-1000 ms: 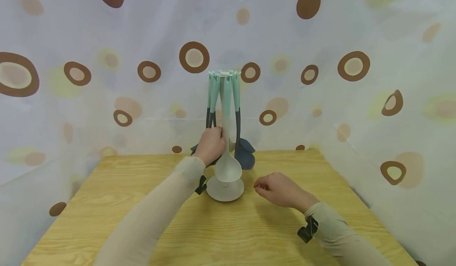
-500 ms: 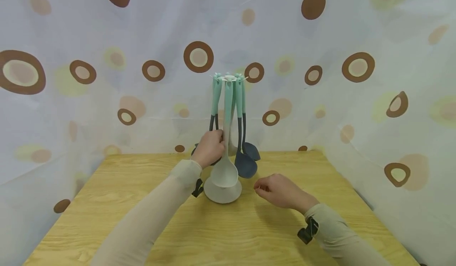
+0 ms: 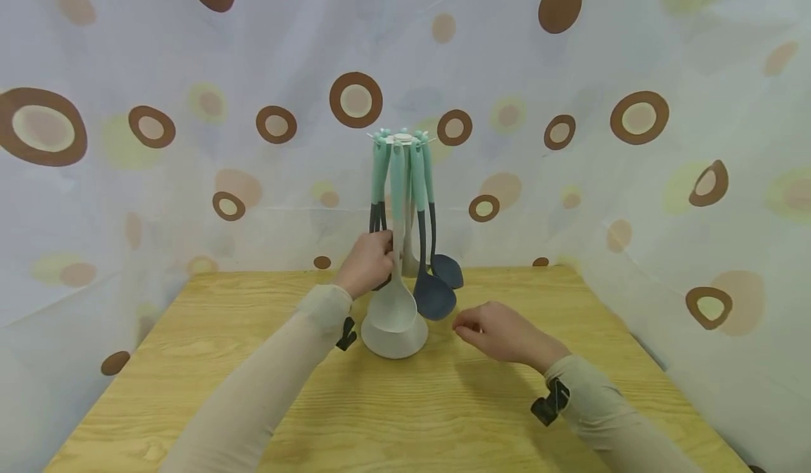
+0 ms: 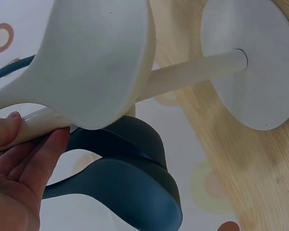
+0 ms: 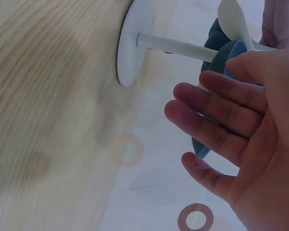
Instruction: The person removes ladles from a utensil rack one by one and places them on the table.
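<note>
A white utensil stand with a round base (image 3: 395, 339) stands upright on the table, mint-handled utensils hanging round its top. My left hand (image 3: 367, 263) grips the stand's white pole (image 4: 36, 126), with thumb and fingers round it in the left wrist view. A white ladle (image 3: 393, 307) hangs at the front, close to that hand. To its right are a dark blue ladle (image 3: 435, 297) and another dark blue utensil head (image 3: 448, 271). More dark utensils are partly hidden behind the left hand. My right hand (image 3: 503, 332), fingers loosely bent, holds nothing to the right of the stand.
The wood-grain table (image 3: 355, 417) reaches back to a white sheet (image 3: 405, 43) with brown and yellow spots, which also hangs along both sides. A black strap mount (image 3: 551, 401) sits on the right wrist.
The hanging utensils have turned about the pole: the white ladle went left, and the dark blue ladle came forward on the right. The left hand keeps its grip; the view shifted slightly.
</note>
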{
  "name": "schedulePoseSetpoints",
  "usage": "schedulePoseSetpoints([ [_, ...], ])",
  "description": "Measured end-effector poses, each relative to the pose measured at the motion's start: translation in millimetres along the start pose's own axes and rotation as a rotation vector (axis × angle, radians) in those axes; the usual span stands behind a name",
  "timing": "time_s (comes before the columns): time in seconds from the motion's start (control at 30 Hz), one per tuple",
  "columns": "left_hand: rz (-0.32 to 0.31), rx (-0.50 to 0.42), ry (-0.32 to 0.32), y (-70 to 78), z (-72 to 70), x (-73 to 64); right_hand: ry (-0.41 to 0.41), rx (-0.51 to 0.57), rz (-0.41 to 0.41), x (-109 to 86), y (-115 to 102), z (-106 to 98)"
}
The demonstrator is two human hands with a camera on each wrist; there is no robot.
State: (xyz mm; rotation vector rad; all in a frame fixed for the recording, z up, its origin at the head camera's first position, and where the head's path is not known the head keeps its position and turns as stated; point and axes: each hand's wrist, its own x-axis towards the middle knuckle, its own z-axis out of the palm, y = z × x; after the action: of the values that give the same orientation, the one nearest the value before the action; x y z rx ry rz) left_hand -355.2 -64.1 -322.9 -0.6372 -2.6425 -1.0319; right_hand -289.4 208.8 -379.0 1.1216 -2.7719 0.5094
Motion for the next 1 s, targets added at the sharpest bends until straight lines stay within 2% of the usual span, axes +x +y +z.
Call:
schedulePoseSetpoints([
  [0.13,-0.001,-0.007,-0.023,-0.4,-2.8,0.9,0.036,-0.008,-0.008,3.5,-4,-7],
  [0.33,-0.053,-0.007,-0.058,3.5,-4.5,-0.1,0.114,-0.054,-0.004,11.3,-13,-18],
  [0.5,-0.079,0.02,-0.056,4.9,0.2,-3.9,0.218,-0.115,0.066,26.6,-20,-22],
  [0.73,-0.066,0.014,-0.013,4.4,6.4,-9.7,0.34,-0.101,0.193,53.8,-34,-23],
  [1.0,-0.059,0.099,-0.001,4.0,3.8,-4.9,0.372,-0.114,0.245,80.8,-40,-19],
])
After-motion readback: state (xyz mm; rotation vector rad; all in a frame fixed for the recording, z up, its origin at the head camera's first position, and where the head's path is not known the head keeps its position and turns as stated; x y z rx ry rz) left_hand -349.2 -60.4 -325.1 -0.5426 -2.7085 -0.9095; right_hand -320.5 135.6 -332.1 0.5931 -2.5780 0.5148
